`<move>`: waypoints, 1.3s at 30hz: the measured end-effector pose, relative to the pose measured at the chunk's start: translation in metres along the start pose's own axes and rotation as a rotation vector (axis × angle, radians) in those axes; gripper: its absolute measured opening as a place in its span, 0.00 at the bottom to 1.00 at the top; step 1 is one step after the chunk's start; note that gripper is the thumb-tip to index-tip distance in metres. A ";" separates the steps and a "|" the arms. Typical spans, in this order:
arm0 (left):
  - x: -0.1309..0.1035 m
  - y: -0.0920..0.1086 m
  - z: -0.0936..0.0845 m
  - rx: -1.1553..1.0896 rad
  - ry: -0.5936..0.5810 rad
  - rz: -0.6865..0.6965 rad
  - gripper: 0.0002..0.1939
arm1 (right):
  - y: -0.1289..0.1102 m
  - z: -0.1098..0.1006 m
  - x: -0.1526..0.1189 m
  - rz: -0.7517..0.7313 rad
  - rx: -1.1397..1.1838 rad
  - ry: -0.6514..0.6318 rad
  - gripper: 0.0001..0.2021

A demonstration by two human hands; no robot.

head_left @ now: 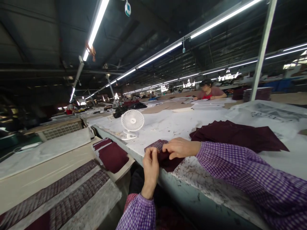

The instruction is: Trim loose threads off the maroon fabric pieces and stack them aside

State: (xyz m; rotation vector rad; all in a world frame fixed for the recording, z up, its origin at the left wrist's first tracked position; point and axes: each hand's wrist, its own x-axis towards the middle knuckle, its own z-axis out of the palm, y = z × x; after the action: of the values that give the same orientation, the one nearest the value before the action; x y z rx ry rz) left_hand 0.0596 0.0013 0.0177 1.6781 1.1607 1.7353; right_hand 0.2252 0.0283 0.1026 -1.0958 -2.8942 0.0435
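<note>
At the near edge of the white table lies a dark maroon fabric piece (pixel 171 164), with a speckled maroon-and-grey patterned part (pixel 157 144) showing behind my fingers. My left hand (pixel 151 167) pinches its left side, thumb and forefinger together at the table edge. My right hand (pixel 180 148) reaches in from the right, its fingers bent down and closed on the top of the same piece. Both fingertips partly cover the cloth. Right of my hands, a fanned pile of maroon fabric pieces (pixel 235 135) rests on the table.
A small white fan (pixel 132 120) stands just beyond my hands. On a lower surface to the left sit stacked maroon pieces (pixel 114 156) and rows of patterned strips (pixel 81 195). Clear plastic sheeting (pixel 271 115) lies at right; a person (pixel 211 91) works across the table.
</note>
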 end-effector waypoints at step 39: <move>-0.009 -0.008 -0.016 0.776 -0.325 0.487 0.10 | 0.003 0.005 0.004 -0.040 0.064 0.329 0.15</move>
State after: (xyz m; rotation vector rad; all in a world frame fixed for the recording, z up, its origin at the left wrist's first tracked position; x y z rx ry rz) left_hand 0.0435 -0.0058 0.0077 2.7731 1.4493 1.2104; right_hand 0.2239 0.0330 0.0981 -0.9340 -2.6016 -0.0412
